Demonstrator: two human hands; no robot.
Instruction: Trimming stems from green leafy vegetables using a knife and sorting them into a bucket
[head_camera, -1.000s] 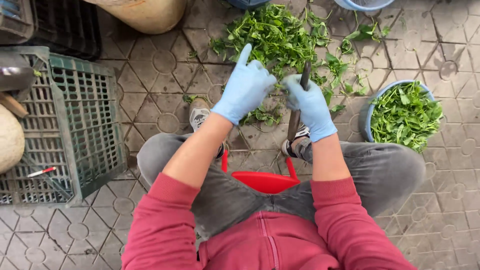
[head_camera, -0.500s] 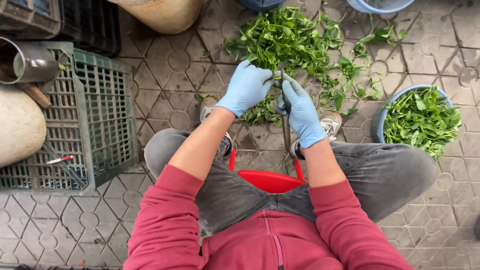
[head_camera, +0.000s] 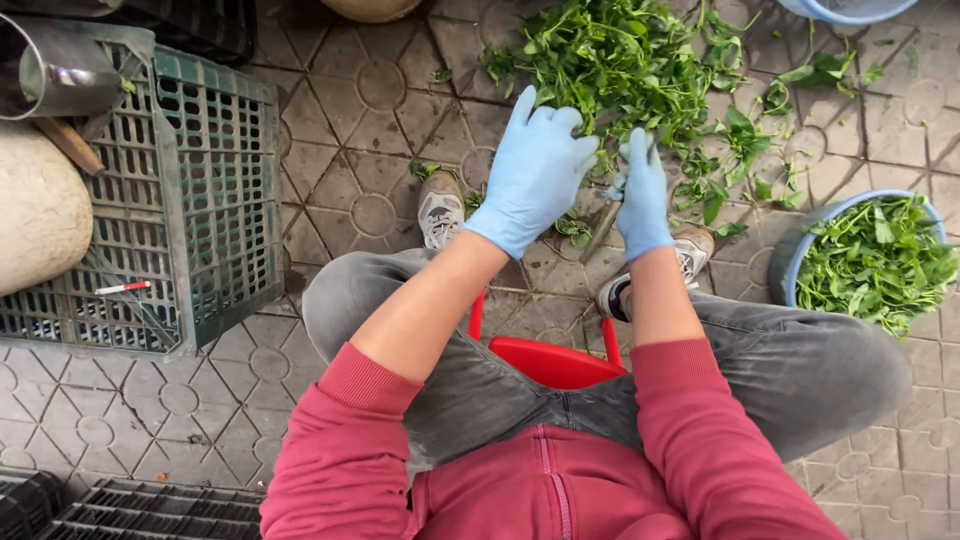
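Note:
Both my hands wear blue gloves and meet at the near edge of a pile of leafy greens (head_camera: 620, 60) spread on the paved ground. My left hand (head_camera: 535, 170) is seen from the back, with its fingers together and bent down over a sprig from the pile. My right hand (head_camera: 643, 195) grips a knife (head_camera: 603, 225) with a dark handle, which angles down to the left between the hands. A few cut leaves (head_camera: 575, 230) lie just under the hands, between my shoes.
A blue bowl (head_camera: 800, 250) of picked greens stands on the right. A green plastic crate (head_camera: 200, 200) with a red-tipped pen stands on the left, with a metal pot (head_camera: 60, 70) and a pale sack (head_camera: 35, 210) on it. I sit on a red stool (head_camera: 545, 360). Black crates (head_camera: 130, 510) lie at the bottom left.
My left hand went from spread open above the pile to closed down on a sprig. The knife turned from pointing up to slanting low between the hands.

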